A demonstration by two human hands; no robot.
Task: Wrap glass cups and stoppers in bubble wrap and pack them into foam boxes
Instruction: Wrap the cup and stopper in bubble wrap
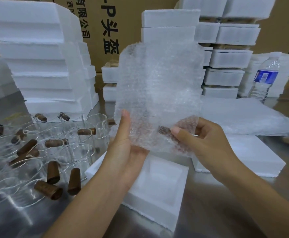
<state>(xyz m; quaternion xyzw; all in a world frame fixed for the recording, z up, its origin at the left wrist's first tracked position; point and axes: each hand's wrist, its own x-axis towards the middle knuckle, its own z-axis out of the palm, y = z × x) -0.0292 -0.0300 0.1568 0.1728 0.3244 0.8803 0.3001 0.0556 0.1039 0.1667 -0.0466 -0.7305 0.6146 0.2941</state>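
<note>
A sheet of bubble wrap [157, 86] stands upright in front of me, held at its lower end by both hands. My left hand [124, 148] supports it from the left, thumb laid flat along its edge. My right hand [203, 140] pinches the lower right corner, where a brown stopper [164, 130] shows through the wrap under my thumb. Below them an open foam box [159, 184] with a square recess lies on the metal table. Several clear glass cups [68, 152] with brown stoppers [53, 172] crowd the table at the left.
Stacks of white foam boxes [42, 66] rise at the back left, centre and right, in front of cardboard cartons [102, 23]. A water bottle [264, 76] stands at the right. A pile of bubble wrap sheets [239, 115] and a foam lid [253, 157] lie at the right.
</note>
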